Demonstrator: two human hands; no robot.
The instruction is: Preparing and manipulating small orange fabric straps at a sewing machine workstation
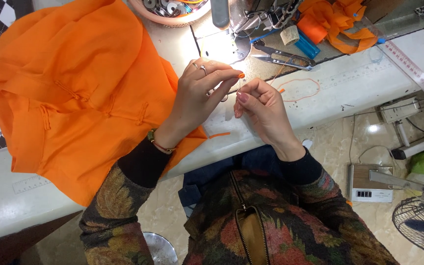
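My left hand [199, 98] pinches a small orange knot of cord [241, 75] between thumb and fingertips, above the white table edge. My right hand [263, 105] is held close beside it, fingers curled around a thin needle or thread that I can barely make out. An orange thread [300, 91] loops away to the right of the hands on the table. A large orange garment [69, 83] with knotted cord fastenings lies spread to the left, partly under my left wrist.
Thread snips [285, 58] lie by the sewing machine [251, 19] at the top. A bowl of bobbins [170, 9], orange ribbon scraps [339, 22] and a measuring tape [406, 61] sit at the back. On the floor stand a pedal box [371, 184] and a fan [423, 221].
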